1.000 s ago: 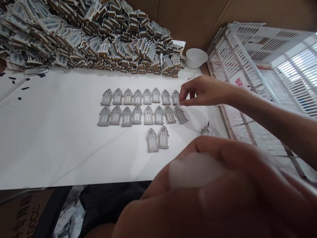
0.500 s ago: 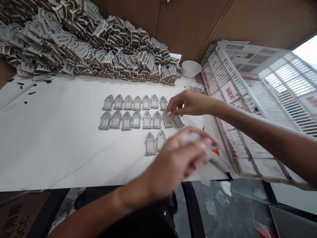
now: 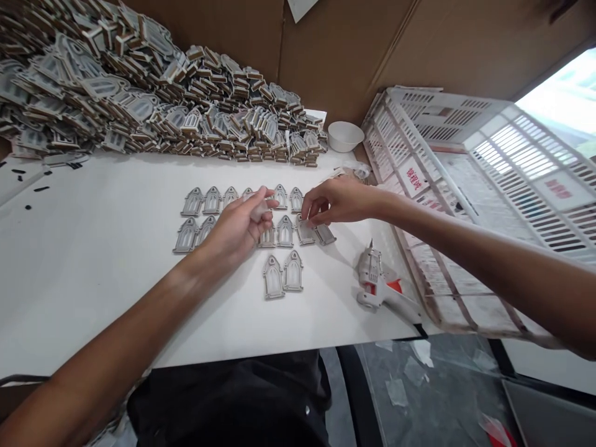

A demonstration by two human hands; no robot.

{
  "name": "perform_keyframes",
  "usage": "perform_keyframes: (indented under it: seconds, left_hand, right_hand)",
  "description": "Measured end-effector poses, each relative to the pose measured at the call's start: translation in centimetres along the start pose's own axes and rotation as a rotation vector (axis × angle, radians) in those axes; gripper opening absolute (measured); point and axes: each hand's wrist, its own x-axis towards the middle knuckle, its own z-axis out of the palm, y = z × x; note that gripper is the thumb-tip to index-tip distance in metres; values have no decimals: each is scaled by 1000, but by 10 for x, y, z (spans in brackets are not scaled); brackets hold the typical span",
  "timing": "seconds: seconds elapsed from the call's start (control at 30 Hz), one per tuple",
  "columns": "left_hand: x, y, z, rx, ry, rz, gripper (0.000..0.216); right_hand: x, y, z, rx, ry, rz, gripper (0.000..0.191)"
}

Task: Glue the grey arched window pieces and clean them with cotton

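Small grey arched window frames (image 3: pixel 285 231) lie in rows on the white table, two of them (image 3: pixel 293 271) in a nearer row. Over the left part of the rows is my left hand (image 3: pixel 237 226), its fingers curled around small translucent sheets (image 3: pixel 259 211). My right hand (image 3: pixel 342 200) is at the right end of the middle row, thumb and fingertips pinched on a translucent sheet (image 3: pixel 305 232) at a window frame. Beside that frame a tilted one (image 3: pixel 325 234) lies under the hand. A glue gun (image 3: pixel 371 273) rests to the right, nozzle pointing away.
A large heap of window frames (image 3: pixel 153 108) fills the back left of the table (image 3: pixel 93 267). At the back stands a white bowl (image 3: pixel 345 135). A white plastic crate (image 3: pixel 419 180) borders the right side. Dark scraps (image 3: pixel 41 189) lie at far left.
My left hand has swung left and away from me, from the glue gun area to over the rows, uncovering the glue gun. My right hand stays at the same frame. The view has shifted slightly.
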Motion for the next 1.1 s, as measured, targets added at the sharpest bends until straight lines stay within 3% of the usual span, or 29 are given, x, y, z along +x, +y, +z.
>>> perform_keyframes:
  seconds: [0.2,0.53,0.73,0.87,1.1]
  left_hand:
    - [-2,9,-9,25,1,-20,24]
    - [-16,-9,-25,119,-141,31,21]
    - [-17,-12,-27,203,-119,-1,23]
    - [-17,-14,-27,247,-168,18,33]
    - [-15,-14,-31,256,-145,59,32]
  right_hand:
    - [2,3,0,51,-27,15,14]
    - [3,6,1,96,-56,-27,21]
    - [0,5,-2,52,27,-18,29]
    - [1,-14,-7,140,114,-71,36]
    - [18,-47,-7,246,54,-175,21]
